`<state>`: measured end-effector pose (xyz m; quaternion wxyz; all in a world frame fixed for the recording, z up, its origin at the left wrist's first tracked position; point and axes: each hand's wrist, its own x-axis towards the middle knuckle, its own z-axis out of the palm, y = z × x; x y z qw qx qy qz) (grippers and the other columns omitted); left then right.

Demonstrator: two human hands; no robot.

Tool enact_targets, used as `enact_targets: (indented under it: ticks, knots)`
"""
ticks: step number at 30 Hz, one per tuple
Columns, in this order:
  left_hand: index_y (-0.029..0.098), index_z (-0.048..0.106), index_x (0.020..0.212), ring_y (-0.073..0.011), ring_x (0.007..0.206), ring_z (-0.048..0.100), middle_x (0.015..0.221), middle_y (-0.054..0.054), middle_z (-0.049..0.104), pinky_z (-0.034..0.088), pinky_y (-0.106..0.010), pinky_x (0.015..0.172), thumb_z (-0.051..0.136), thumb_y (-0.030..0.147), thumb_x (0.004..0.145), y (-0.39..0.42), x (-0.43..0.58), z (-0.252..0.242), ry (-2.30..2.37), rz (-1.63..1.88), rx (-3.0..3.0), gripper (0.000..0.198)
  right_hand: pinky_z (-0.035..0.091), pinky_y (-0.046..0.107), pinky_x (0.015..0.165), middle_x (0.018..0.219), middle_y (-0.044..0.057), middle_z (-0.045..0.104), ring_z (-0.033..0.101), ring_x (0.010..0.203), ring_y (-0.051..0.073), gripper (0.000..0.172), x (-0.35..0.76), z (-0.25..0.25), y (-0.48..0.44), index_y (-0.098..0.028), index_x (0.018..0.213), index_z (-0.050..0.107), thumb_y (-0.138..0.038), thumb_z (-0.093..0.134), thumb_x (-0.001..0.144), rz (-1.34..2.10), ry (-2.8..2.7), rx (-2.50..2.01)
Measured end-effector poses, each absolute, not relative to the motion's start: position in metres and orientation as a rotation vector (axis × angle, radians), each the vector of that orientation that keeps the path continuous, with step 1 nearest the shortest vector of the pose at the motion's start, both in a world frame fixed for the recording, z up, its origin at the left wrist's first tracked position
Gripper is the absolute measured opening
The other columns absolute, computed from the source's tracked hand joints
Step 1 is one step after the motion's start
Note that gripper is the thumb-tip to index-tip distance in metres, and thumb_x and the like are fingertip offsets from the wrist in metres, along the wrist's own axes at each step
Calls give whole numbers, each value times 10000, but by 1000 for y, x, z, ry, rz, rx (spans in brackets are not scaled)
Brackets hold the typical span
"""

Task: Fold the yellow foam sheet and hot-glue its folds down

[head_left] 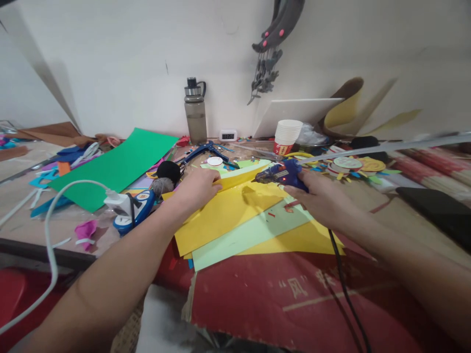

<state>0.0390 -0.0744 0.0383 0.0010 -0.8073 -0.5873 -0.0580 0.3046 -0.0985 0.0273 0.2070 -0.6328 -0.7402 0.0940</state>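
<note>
My left hand pinches the far edge of a yellow sheet, where a narrow strip stands folded up. In my right hand is a blue hot glue gun with a small red light lit on it. Its nozzle points left, just over the folded strip. A black cord hangs down below my right wrist. Under the yellow sheet lie a pale green sheet and more yellow paper. A red cardboard piece lies beneath them at the front edge.
Left are a green sheet and a blue power strip with a white plug. At the back stand a water bottle, a small clock and stacked paper cups. A black flat object lies right.
</note>
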Motion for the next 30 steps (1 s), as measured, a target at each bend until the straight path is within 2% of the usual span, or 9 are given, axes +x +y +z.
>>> enact_targets:
  ticks: [17,23,30]
  knots:
    - [181,692,798,-207,783,633,862,-84,710,457,-289,698,553,306,849,-72,38,36,-1841,-251,-2551,194,419,280,642,928,111,721,664,840,241,232,283,20,-97,-187,972,628,-354,478,908,251,-2153,-1709]
    - [181,696,824,-213,824,639,891,-86,718,466,-288,712,566,310,844,-72,38,36,-1840,-244,-2543,185,419,294,602,803,98,704,660,737,238,202,288,17,-93,-186,937,617,-338,488,904,275,-2105,-1737]
    - [180,693,800,-209,770,631,856,-85,712,465,-294,700,556,328,838,-72,38,37,-1886,-259,-2555,205,428,289,520,750,45,677,610,573,187,229,300,11,-89,-201,945,609,-391,496,884,588,-1922,-1722]
